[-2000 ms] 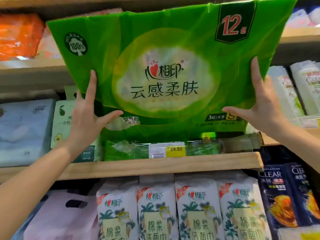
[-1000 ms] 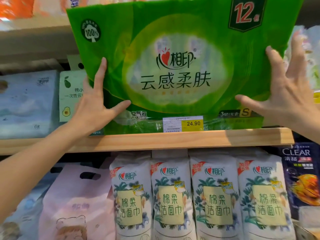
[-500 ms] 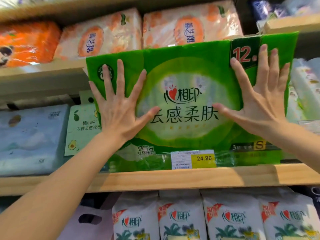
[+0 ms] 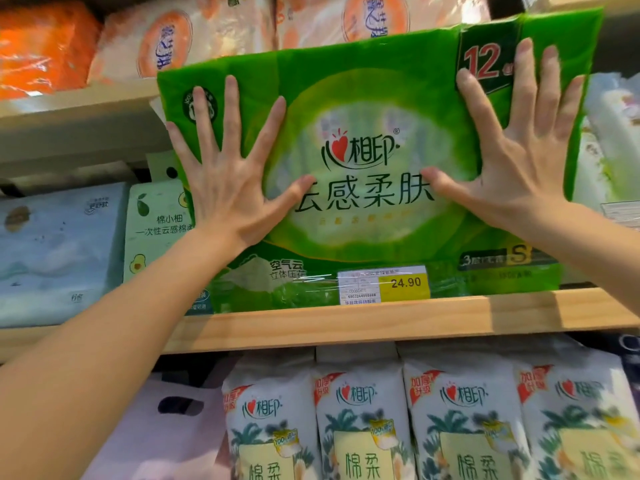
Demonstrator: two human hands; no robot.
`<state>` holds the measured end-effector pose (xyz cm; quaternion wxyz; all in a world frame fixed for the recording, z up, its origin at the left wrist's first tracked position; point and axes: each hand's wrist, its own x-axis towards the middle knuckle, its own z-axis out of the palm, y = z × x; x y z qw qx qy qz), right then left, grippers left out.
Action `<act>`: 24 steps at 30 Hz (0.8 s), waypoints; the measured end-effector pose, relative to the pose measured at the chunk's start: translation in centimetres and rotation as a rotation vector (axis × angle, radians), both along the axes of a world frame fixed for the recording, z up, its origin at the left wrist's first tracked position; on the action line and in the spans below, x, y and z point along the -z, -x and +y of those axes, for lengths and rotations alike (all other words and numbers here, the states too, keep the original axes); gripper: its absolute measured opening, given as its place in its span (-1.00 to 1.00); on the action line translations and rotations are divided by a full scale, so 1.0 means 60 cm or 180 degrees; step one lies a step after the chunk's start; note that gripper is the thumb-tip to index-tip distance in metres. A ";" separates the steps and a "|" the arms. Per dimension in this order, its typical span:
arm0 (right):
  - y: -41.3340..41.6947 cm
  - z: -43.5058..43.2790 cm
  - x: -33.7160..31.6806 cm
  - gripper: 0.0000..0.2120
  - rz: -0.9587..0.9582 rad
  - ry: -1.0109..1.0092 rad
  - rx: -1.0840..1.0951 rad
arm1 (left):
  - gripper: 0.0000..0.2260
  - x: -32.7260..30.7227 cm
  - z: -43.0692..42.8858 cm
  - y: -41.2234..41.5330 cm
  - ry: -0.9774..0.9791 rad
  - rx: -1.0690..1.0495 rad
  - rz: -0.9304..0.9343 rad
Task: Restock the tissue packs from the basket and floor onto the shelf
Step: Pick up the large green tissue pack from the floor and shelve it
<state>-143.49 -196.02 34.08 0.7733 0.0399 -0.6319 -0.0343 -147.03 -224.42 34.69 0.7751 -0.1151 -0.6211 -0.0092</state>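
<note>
From the head camera, the large green plastic-wrapped tissue pack [image 4: 374,174] now stands upright on the pale wooden shelf [image 4: 381,323], where two seconds ago it was gripped by its side edges and held above the board. The left hand [image 4: 228,181] and the right hand [image 4: 519,157] have let go of those edges and lie flat on the pack's front, fingers spread wide, grasping nothing and only pressing. This pack looks all but placed, needing perhaps a last push back before the next is fetched. A yellow and white price tag [image 4: 384,284] sits at the shelf's front lip, touching the pack's foot. Just beside it on the left stands a pale green avocado-print pack [image 4: 156,230], then a light blue pack [image 4: 59,254]. Orange-and-white packs [image 4: 166,39] fill the board above, white palm-print packs [image 4: 363,420] the one below. The basket and floor are out of sight.
</note>
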 end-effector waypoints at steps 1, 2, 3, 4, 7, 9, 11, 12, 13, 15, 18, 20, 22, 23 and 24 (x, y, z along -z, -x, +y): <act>-0.001 0.000 0.000 -0.13 -0.0013 -0.0002 0.0002 | -0.27 0.000 0.000 -0.002 0.0009 -0.0002 -0.0038; -0.002 -0.001 0.000 -0.13 -0.0028 -0.0004 0.0007 | -0.27 0.000 0.000 -0.004 0.0020 0.0000 -0.0073; -0.003 -0.001 0.000 -0.13 -0.0043 -0.0005 0.0014 | -0.27 0.001 0.000 -0.005 0.0030 0.0002 -0.0101; -0.003 -0.001 0.001 -0.12 -0.0052 0.0000 0.0020 | -0.27 0.002 -0.001 -0.006 0.0039 -0.0003 -0.0120; -0.002 0.000 0.001 -0.12 -0.0040 -0.0001 -0.0002 | -0.27 0.002 -0.002 -0.005 0.0016 -0.0032 -0.0139; -0.001 0.000 0.001 -0.12 -0.0015 -0.0007 -0.0032 | -0.27 0.003 -0.002 -0.002 0.0005 -0.0035 -0.0129; 0.000 0.001 0.002 -0.12 0.0008 -0.0004 -0.0036 | -0.28 0.002 -0.002 0.000 0.0021 -0.0010 -0.0096; -0.001 0.002 0.001 -0.12 0.0019 -0.0014 -0.0040 | -0.28 0.001 -0.002 0.000 0.0038 0.0013 -0.0074; 0.000 0.002 -0.001 -0.13 0.0036 -0.0020 -0.0044 | -0.28 -0.001 -0.002 0.001 0.0056 0.0039 -0.0042; 0.006 0.001 -0.003 -0.14 0.0088 -0.0008 -0.0012 | -0.29 -0.001 -0.002 0.007 0.0066 0.0060 0.0057; 0.017 0.002 -0.001 -0.16 0.0172 0.0075 0.0057 | -0.30 -0.001 -0.002 0.022 0.0035 0.0036 0.0211; 0.020 0.002 -0.010 -0.15 0.0016 0.0057 0.0016 | -0.31 -0.012 -0.003 0.026 0.0044 0.0005 0.0047; 0.028 0.002 -0.018 -0.13 -0.0381 -0.0050 0.0004 | -0.30 -0.024 -0.001 0.032 0.0187 -0.0051 -0.0389; 0.037 0.003 -0.019 -0.12 -0.0557 -0.0102 0.0047 | -0.29 -0.025 0.004 0.041 0.0273 -0.0087 -0.0550; 0.049 0.005 -0.018 -0.13 -0.0680 -0.0132 0.0091 | -0.30 -0.022 0.010 0.054 0.0343 -0.0107 -0.0645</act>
